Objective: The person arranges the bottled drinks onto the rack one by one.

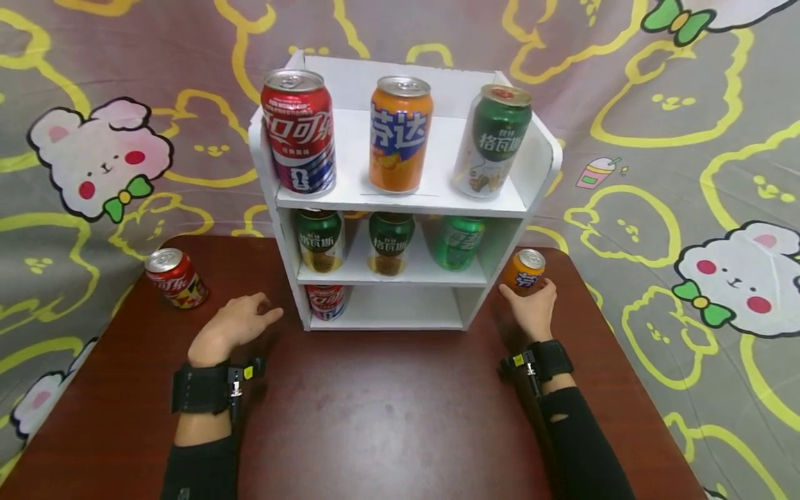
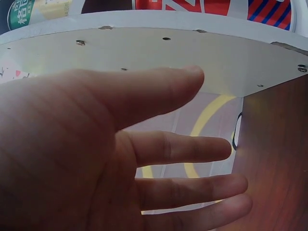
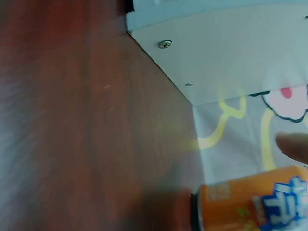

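Note:
Beside an orange soda can [image 1: 523, 272] at the right of the white shelf, my right hand [image 1: 535, 309] has its thumb and fingers spread around the can. In the right wrist view a gap shows between the thumb [image 3: 294, 147] and the can [image 3: 250, 199]. The can's base appears to be on the table. My left hand [image 1: 234, 323] hovers over the table, holding nothing, with its fingers [image 2: 183, 149] loosely extended. It is between a red cola can [image 1: 177, 279] standing at the left and the shelf.
The white three-level shelf [image 1: 400, 305] stands at the middle back. Its top bears a red cola can [image 1: 300, 132], an orange can [image 1: 401, 135] and a green-white can [image 1: 493, 141]. Green cans [image 1: 391, 243] fill the middle level; a red can [image 1: 326, 302] is bottom left. Patterned cloth [image 1: 625, 173] hangs behind.

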A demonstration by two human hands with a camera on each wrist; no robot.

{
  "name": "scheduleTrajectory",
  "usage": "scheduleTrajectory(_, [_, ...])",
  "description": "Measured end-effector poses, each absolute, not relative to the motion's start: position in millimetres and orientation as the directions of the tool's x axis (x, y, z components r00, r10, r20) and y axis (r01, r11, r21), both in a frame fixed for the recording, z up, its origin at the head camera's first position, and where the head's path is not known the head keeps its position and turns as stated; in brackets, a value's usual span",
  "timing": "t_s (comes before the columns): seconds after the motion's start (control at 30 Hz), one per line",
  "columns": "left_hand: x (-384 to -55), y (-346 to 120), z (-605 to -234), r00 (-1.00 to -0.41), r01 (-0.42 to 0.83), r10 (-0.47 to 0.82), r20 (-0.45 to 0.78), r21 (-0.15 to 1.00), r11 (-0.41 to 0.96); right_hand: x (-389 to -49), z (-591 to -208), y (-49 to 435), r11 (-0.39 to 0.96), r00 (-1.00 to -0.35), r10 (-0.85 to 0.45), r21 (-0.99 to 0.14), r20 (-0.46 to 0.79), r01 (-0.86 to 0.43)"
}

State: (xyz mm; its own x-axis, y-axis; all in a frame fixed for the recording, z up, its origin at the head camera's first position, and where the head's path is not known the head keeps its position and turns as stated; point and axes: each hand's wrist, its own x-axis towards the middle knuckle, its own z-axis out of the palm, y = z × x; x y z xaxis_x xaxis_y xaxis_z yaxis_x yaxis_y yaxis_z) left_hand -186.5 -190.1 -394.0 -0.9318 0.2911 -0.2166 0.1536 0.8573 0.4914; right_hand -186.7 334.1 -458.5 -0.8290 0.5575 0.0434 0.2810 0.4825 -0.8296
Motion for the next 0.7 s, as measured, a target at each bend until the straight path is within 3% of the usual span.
scheduleTrajectory(0.27, [-185.5, -191.9, -394.8, -0.934, 0.139, 0.28, -0.223, 0.494, 0.858, -225.1, -463.8, 328.2, 0.357, -0.737, 0.664, -0.92, 0.129, 0.161])
scheduleTrajectory(0.5, [-186.7, -191.1, -397.0, -0.938, 0.163, 0.287, -0.195, 0.482, 0.861, -236.3, -467.2, 332.2, 0.22, -0.686, 0.724, -0.966, 0.07, 0.134])
scheduleTrajectory(0.7, [-187.0, -192.9, -396.7, -0.939, 0.131, 0.266, -0.218, 0.489, 0.863, -236.6, -473.1, 336.4, 0.285, -0.69, 0.72, -0.937, 0.072, 0.2])
